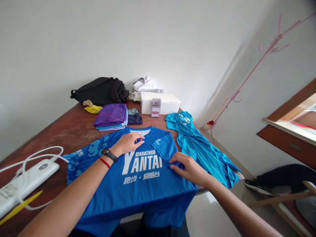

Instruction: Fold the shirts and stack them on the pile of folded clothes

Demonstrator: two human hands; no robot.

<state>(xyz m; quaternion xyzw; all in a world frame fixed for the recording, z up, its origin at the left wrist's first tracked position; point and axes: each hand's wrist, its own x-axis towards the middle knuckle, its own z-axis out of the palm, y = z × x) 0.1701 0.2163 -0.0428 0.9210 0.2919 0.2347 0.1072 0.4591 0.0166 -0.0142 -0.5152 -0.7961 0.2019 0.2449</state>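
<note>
Bare forearms (74,194) reach in from the lower corners, closest of all. The left hand (128,144), behind a black fitness band (109,154), rests just below the collar (139,131) of a blue Yantai Marathon T-shirt (143,191), its thumb and fingers curled loosely apart with no cloth gathered between them. The right hand (189,167) is at the shirt's side near the folded-in sleeve (163,146); whether thumb and fingers pinch fabric there, I cannot tell.

The shirt lies print-up on the wooden table (66,133), its lower part draped over the near edge. It looks like thin sports knit: light, limp, hard to damage, probably slick enough for the hanging part to drag it. Shoulder seams, sleeve hems and side edges should give the steadiest holds, with a flat palm pinning the chest.

Further out are a crumpled teal shirt (207,151), a stack of folded clothes (112,115), a white box (163,100) and a black bag (98,90).
</note>
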